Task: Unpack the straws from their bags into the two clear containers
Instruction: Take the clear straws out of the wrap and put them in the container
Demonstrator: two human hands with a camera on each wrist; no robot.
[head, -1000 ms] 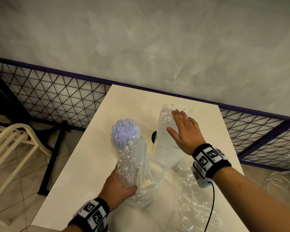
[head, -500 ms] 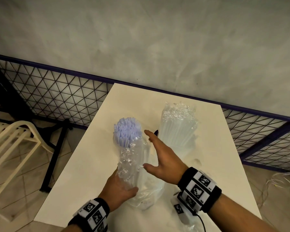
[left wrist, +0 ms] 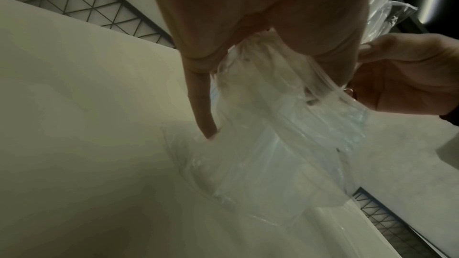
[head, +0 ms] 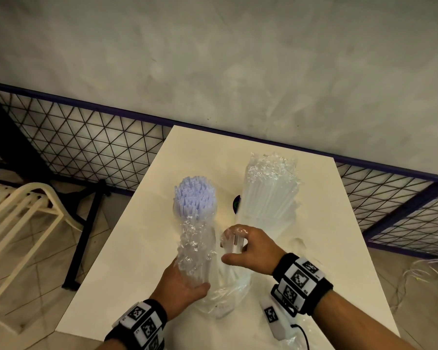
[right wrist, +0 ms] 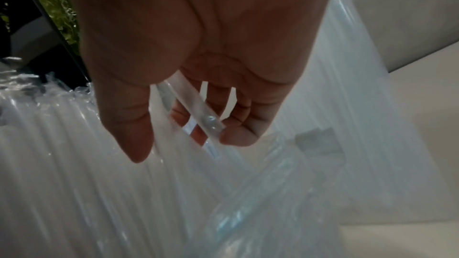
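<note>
On the white table (head: 127,248) my left hand (head: 185,286) grips a bundle of white straws (head: 195,198) low down, through its crinkled clear bag (head: 196,248). The bundle stands upright in a clear container (head: 223,299). Just to its right my right hand (head: 240,246) curls round several loose clear straws (right wrist: 196,109) that rise from the same container. A second bagged bundle of straws (head: 271,188) stands upright at the back right; its container is hard to make out. In the left wrist view my left hand (left wrist: 248,46) clasps the bag (left wrist: 273,144).
A small dark round object (head: 236,204) lies between the two bundles. A wire mesh fence (head: 86,147) runs behind the table. A white plastic chair (head: 15,213) stands on the left, and cables (head: 427,263) lie on the floor to the right.
My right hand left the back-right bundle, swung left and closed on loose straws beside the bundle in my left hand. The left hand kept its hold.
</note>
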